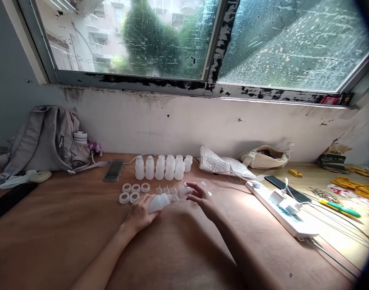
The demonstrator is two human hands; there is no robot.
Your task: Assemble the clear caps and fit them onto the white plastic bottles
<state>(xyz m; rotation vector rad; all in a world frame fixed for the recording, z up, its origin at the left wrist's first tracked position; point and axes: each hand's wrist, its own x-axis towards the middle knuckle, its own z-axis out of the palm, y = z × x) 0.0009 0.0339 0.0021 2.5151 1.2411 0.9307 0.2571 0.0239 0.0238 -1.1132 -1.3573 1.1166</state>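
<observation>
A frosted white bottle (157, 203) lies tilted in my left hand (141, 212), its neck pointing right. My right hand (201, 198) has its thumb and fingers around the right end of a clear cup-like piece (184, 189). Between the hands, small clear nipple-like pieces (166, 190) and a clear ring (175, 199) rest on the brown table (81, 225). White rings (124, 197) are laid out in two rows left of my left hand. Behind them, several frosted bottles (149, 167) stand upright in a group.
At the back left are a grey backpack (48, 137) and a blurred dark rectangle (113, 170). A bubble-wrap bag (220, 163) and cream pouch (265, 157) lie by the wall. A power strip (281, 213), phone (287, 189), cables and a green-yellow tool (339, 208) are at right.
</observation>
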